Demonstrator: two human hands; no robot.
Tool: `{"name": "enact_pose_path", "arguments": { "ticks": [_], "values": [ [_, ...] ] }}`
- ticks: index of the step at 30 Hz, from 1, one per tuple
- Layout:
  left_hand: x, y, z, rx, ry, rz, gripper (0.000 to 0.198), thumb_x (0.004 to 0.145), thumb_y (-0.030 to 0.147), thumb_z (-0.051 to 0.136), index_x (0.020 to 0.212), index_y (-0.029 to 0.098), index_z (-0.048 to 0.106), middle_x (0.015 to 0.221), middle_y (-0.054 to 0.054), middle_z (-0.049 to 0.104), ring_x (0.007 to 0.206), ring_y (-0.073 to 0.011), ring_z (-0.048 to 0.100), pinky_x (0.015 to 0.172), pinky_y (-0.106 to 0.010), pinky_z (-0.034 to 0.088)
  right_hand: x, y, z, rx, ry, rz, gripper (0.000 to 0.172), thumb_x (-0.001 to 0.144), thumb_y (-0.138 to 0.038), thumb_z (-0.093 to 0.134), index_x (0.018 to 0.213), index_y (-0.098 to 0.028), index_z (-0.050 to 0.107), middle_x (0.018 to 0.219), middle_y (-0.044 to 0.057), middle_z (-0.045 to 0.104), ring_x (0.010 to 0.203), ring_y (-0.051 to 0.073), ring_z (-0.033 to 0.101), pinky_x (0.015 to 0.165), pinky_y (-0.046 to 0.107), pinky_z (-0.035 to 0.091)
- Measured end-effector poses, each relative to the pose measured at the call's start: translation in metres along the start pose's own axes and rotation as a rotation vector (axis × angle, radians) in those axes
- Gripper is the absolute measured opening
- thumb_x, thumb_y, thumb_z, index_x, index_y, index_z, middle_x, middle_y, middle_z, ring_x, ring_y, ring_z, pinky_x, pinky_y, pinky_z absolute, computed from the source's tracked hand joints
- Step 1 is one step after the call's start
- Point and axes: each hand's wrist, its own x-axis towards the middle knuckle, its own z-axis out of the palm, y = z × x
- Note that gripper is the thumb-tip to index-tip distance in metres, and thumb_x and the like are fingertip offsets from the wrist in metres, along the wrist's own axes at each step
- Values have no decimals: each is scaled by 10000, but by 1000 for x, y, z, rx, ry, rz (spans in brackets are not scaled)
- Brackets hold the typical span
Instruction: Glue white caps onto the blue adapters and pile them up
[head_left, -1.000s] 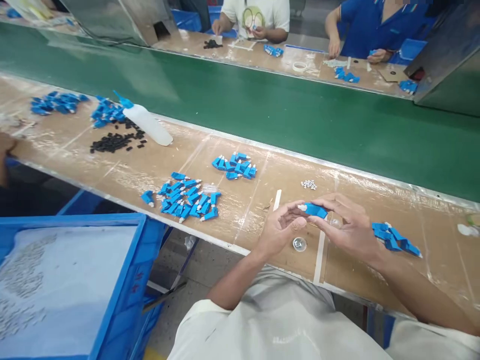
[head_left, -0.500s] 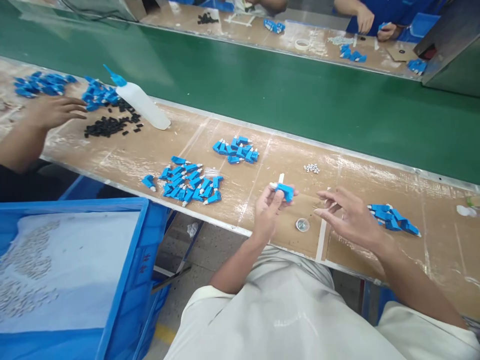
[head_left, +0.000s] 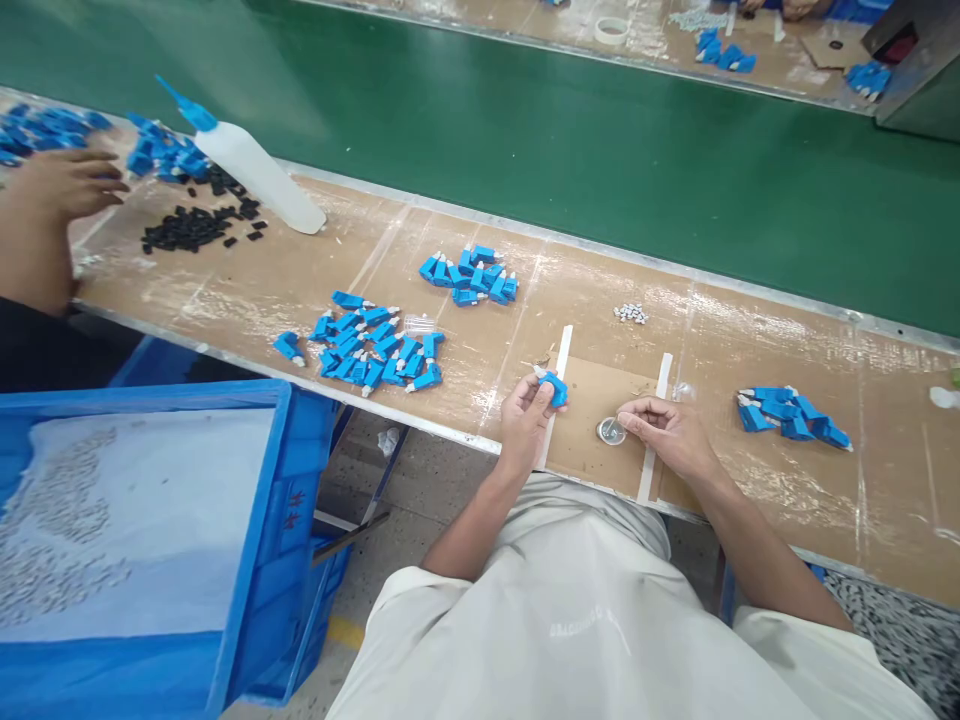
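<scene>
My left hand (head_left: 527, 418) pinches a blue plastic piece (head_left: 553, 389) with a white tip, above the left tape strip. My right hand (head_left: 664, 430) is closed on a thin stick-like tool (head_left: 616, 424), whose end is at a small round dish (head_left: 610, 431). The dish rests on a cardboard sheet (head_left: 592, 400) between two white tape strips. Small white parts (head_left: 631, 314) lie in a little pile behind it. Blue pieces (head_left: 793, 413) are grouped to the right of my right hand, and more blue pieces (head_left: 379, 345) lie to the left.
A white bottle (head_left: 259, 178) with a blue nozzle lies near black parts (head_left: 191, 228). Another person's hand (head_left: 71, 183) is at the far left. A blue crate (head_left: 255, 550) stands at the lower left. Behind the table (head_left: 480, 395) runs a green belt (head_left: 465, 130).
My right hand has moved left and brought the tool to the dish. My left hand, with the blue piece, has moved slightly left and down. The camera view has tilted down.
</scene>
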Motion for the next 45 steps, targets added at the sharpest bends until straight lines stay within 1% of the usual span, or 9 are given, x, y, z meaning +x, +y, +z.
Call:
{"name": "enact_pose_path", "arguments": {
  "ticks": [3,10,14,18,26,28,34,40,45],
  "values": [
    [0,0,0,-6,9,-10,518,620,517,927,919,176,677,779,0,664,681,-103,621,626,-242,485,0,1,0,-80,4,-75,469,712,-656,793,750,-190,763,766,71,723,688,188,622,624,316,505],
    [-2,2,1,-9,-7,-8,472,654,504,915,896,180,673,767,2,672,662,-93,618,633,-233,504,-4,3,6,-191,45,-167,391,768,-569,785,913,-206,803,718,16,607,602,144,493,581,308,425],
    [-2,3,-1,13,13,-29,486,649,505,916,914,179,673,787,-3,679,670,-99,630,633,-238,511,0,4,6,-179,20,-190,330,818,-548,741,805,-226,813,667,10,539,637,162,484,608,320,400],
    [-1,2,-3,-10,14,-32,481,640,495,927,905,179,679,780,2,669,670,-99,633,620,-229,497,0,3,3,-182,24,-236,254,856,-475,734,794,-241,811,693,25,579,649,169,493,599,324,392],
    [-2,6,-1,-75,-4,-59,456,649,447,939,945,174,726,807,-8,689,679,-97,641,627,-219,493,-8,17,6,-267,171,-588,136,924,-338,712,870,-290,828,738,40,653,679,189,570,588,345,453],
    [-3,6,-1,-77,-8,-62,442,647,438,942,932,175,731,817,-12,692,682,-96,635,625,-220,487,-9,23,8,-254,179,-577,142,928,-346,708,872,-293,828,742,42,647,698,194,579,594,345,468],
    [-6,12,-1,-62,-36,-109,431,670,418,927,970,155,763,749,-5,679,636,-91,612,587,-222,468,-11,27,10,-78,173,-371,264,873,-489,750,783,-244,788,744,44,648,688,186,582,562,316,460],
    [-16,20,7,9,-138,-272,497,601,458,956,902,136,725,690,20,663,562,-84,606,548,-212,476,-6,24,3,297,200,-90,391,744,-587,837,752,-215,717,703,11,633,563,121,534,438,234,422],
    [-24,22,13,12,-285,-421,514,643,495,931,880,120,671,740,-28,709,617,-138,694,599,-236,540,-8,6,-4,382,205,-162,347,763,-533,852,770,-214,716,736,24,676,561,124,576,430,233,457]
  ]
}}
